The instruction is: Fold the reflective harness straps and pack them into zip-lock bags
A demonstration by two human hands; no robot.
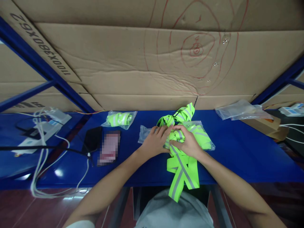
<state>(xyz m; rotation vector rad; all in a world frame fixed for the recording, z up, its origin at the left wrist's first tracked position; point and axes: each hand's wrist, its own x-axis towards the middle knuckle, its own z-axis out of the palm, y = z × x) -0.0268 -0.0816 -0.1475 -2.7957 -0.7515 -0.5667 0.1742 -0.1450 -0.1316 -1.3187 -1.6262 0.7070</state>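
A pixelated phone [109, 148] is lying left, with blue desk [128, 139] showing before the hands. The left hand [156, 139] is resting its fingers over the green reflective strap [181, 163]; whether they're gripping, I cannot tell. Loose strap ends are hanging past the desk's front edge. The right hand [188, 142] is pinching the rolled part, partly hiding it and a bagged strap [200, 136].

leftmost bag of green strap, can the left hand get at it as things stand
Probably yes: only table and flat clear plastic seem to lie between the left hand and the bag, though the hand would have to leave the green strap first.
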